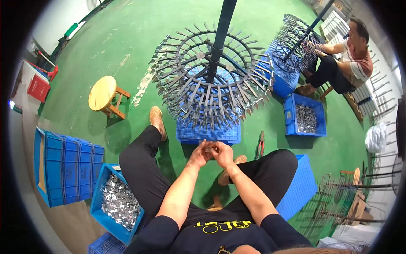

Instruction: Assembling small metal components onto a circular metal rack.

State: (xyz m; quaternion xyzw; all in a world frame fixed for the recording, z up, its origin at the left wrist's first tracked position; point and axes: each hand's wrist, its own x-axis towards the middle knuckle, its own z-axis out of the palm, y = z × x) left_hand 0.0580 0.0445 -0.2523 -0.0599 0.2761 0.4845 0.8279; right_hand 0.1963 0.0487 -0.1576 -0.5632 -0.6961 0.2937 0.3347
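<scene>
My left hand [198,155] and my right hand [223,155] meet in front of the rack, over the gap between my knees. Small grey metal pieces [208,149] show in the curled fingers of my left hand; their exact kind is too small to tell. The thumb and fingertips of my right hand pinch at these pieces, touching the left hand. Just beyond stands a round, tiered rack [210,80] on a dark pole, with many bent metal parts hanging from its outward-pointing prongs. Under the rack is an upturned blue crate [230,134].
A blue bin [98,207] of shiny metal pieces stands by my left knee, beside stacked blue crates [69,167]. A wooden stool [102,94] is at left. Red-handled pliers [260,146] lie on the floor. At right, a co-worker [355,63] sits at another rack near a blue bin [289,116].
</scene>
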